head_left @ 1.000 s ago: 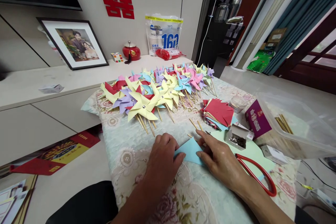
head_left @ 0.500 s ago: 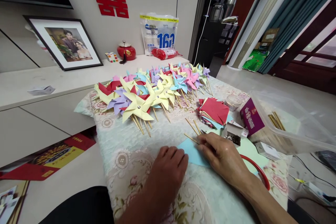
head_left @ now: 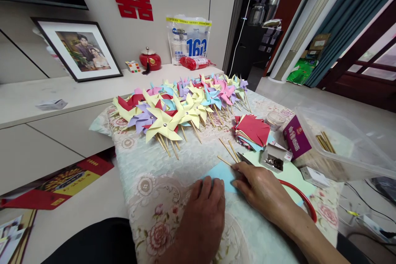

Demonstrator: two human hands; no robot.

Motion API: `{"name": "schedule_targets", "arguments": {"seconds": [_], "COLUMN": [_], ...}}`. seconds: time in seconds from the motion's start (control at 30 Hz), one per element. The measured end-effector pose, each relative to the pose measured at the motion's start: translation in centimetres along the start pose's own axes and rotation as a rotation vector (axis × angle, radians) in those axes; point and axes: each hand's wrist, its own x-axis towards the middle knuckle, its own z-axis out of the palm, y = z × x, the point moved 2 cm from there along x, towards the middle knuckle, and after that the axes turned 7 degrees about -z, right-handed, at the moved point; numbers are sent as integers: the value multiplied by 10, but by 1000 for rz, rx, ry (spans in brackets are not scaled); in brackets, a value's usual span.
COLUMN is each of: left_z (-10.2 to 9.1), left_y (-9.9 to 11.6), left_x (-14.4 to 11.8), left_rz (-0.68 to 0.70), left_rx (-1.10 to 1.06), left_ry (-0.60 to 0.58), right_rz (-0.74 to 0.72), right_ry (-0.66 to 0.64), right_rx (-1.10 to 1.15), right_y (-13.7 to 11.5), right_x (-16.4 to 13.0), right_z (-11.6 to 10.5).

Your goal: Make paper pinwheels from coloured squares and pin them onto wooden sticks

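Resting the left hand (head_left: 206, 210) almost flat on blue paper (head_left: 221, 171); bending the right hand (head_left: 260, 181) over the scissors (head_left: 244, 159), near thin sticks (head_left: 228, 150); cannot tell its grip.

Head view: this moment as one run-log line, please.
left hand: partly over blue paper; right hand: at its right edge; pinwheels: beyond hands; red-handled scissors: partly behind right hand

Left hand (head_left: 204, 210) was lying palm-down at the left end of some blue paper (head_left: 223, 172), right hand (head_left: 258, 185) on the other end, kinda covering part of the red-handled scissors (head_left: 301, 194). Loads of pinwheels (head_left: 165, 125) lay further back on the counter (head_left: 198, 154), plus a red-topped paper stack (head_left: 252, 129).
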Motion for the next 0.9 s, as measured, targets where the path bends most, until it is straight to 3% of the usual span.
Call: {"name": "schedule_targets", "arguments": {"seconds": [0.27, 0.47, 0.57, 0.63, 0.77, 0.9], "left_z": [-7, -9, -9, -11, -14, -11], "left_y": [-11, -14, -14, -13, -5, 4], "left_x": [11, 15, 17, 16, 6, -9], "left_rz": [30, 105, 142, 144, 91, 36], "left_rx": [-77, -76, -69, -67, -21, 37], "left_ry": [-33, 48, -17, -58, -64, 0], "right_rz": [46, -19, -23, -23, -153, -305], "right_ry": [-96, -117, -145, -73, 103, -47], "right_rx": [156, 383, 388, 302, 175, 227], "right_y": [-1, 3, 4, 4, -5, -21], "right_x": [-1, 0, 1, 1, 0, -5], "right_z": [1, 6, 6, 2, -8, -9]}}
